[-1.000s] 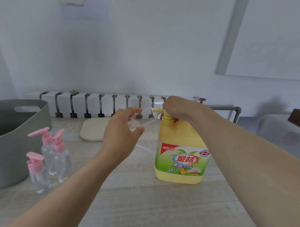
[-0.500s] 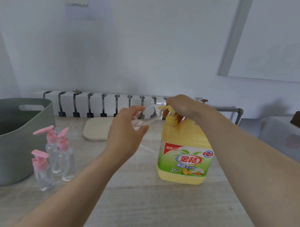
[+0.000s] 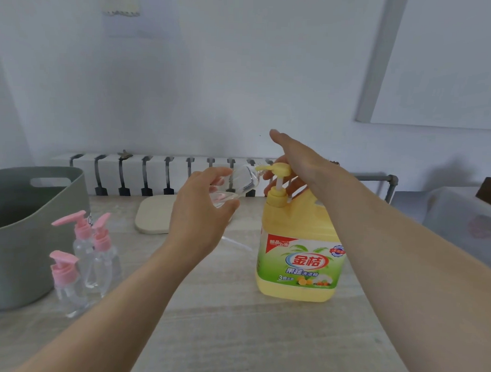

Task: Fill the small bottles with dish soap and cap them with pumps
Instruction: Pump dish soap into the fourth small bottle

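A big yellow dish soap jug (image 3: 300, 260) stands on the table right of centre, its pump head (image 3: 278, 169) raised on its stem. My left hand (image 3: 199, 212) grips a small clear bottle (image 3: 243, 180), tilted with its mouth at the pump spout. My right hand (image 3: 298, 160) hovers at the pump head with straight fingers, some of them behind the stem. Three small clear bottles with pink pumps (image 3: 97, 253) stand together at the left.
A grey plastic tub (image 3: 20, 228) sits at the left edge beside the capped bottles. A beige board (image 3: 154, 216) lies at the back, before a white radiator (image 3: 155, 174). A thin clear tube (image 3: 236, 244) lies on the table behind my left wrist.
My right hand has lifted and straightened its fingers from a curled press on the pump. The pump head has risen on its stem. The small bottle stays at the spout.
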Motion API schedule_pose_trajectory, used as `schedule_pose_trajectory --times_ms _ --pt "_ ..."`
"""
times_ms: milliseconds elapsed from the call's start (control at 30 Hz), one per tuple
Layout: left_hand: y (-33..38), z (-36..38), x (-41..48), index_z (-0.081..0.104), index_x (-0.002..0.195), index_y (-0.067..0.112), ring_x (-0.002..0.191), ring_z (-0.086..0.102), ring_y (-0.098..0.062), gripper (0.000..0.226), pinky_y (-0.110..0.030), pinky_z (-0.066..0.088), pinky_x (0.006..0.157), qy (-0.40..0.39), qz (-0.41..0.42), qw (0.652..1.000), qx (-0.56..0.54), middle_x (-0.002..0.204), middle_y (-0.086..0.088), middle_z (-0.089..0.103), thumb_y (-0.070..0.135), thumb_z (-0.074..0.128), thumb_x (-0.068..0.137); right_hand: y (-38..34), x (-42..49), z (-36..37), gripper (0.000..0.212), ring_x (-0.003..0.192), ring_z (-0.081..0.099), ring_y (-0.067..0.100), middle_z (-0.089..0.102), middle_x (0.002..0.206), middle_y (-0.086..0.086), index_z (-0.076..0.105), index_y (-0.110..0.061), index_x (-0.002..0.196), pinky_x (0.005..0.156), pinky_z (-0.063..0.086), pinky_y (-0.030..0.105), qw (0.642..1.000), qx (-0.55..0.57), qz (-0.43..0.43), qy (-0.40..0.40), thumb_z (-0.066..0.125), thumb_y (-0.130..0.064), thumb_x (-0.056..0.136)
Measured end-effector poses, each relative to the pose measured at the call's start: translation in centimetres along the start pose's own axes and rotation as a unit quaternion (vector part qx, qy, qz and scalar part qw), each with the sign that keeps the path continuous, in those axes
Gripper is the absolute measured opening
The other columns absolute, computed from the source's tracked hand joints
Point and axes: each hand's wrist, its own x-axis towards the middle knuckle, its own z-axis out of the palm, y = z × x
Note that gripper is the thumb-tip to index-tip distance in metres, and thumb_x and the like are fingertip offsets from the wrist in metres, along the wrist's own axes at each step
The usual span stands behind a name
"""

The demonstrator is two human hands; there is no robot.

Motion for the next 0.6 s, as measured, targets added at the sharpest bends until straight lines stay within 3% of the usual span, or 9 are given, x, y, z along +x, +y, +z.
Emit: schedule_pose_trajectory --times_ms 167,367,433,533,600 --pt "-0.02 -0.06 0.04 0.058 0.125 0.033 0.099 0.055 -0.003 0.047 -0.005 0.031 0.074 0.000 0.002 1.000 0.000 0.116 0.008 0.060 0.018 0.074 0.083 -0.28 0.22 0.26 0.066 0.062 0.062 0.023 0.066 0.050 -0.004 0.056 -0.016 0.130 0.049 0.047 0.025 1.000 -0.013 0.008 -0.003 0.028 -0.063 0.093" --pt "-0.10 0.18 0.13 0.057 0.127 0.034 0.101 0.055 -0.004 0.048 -0.005 0.031 0.071 0.001 -0.001 1.000 0.003 0.117 0.009 0.059 0.020 0.073 0.084 -0.23 0.34 -0.09 0.073 0.070 0.067 0.026 0.071 0.059 -0.003 0.057 -0.017 0.128 0.054 0.048 0.029 1.000 -0.006 0.013 -0.016 0.028 -0.071 0.088" --pt "-0.10 0.30 0.18 0.056 0.127 0.035 0.102 0.054 -0.004 0.048 -0.004 0.030 0.070 0.000 -0.005 1.000 0.001 0.117 0.009 0.059 0.020 0.073 0.084 -0.20 0.44 0.07 0.066 0.071 0.067 0.023 0.072 0.062 -0.002 0.057 -0.018 0.125 0.051 0.052 0.028 1.000 -0.016 0.005 -0.019 0.032 -0.067 0.090" --pt "-0.09 0.28 0.15 0.057 0.126 0.035 0.102 0.055 -0.003 0.048 -0.005 0.031 0.072 0.000 -0.002 1.000 -0.001 0.117 0.010 0.059 0.019 0.073 0.084 -0.18 0.69 0.36 0.048 0.084 0.067 0.027 0.073 0.085 0.004 0.059 -0.013 0.117 0.070 0.059 0.037 0.999 -0.016 -0.005 -0.029 0.045 -0.052 0.093" --pt "-0.06 0.20 0.15 0.057 0.126 0.035 0.101 0.055 -0.003 0.048 -0.006 0.031 0.073 -0.001 0.000 1.000 0.000 0.118 0.010 0.059 0.020 0.073 0.084 -0.20 0.77 0.35 0.036 0.086 0.066 0.028 0.071 0.088 0.004 0.063 -0.013 0.104 0.072 0.056 0.037 0.999 -0.025 -0.002 -0.034 0.049 -0.044 0.093"
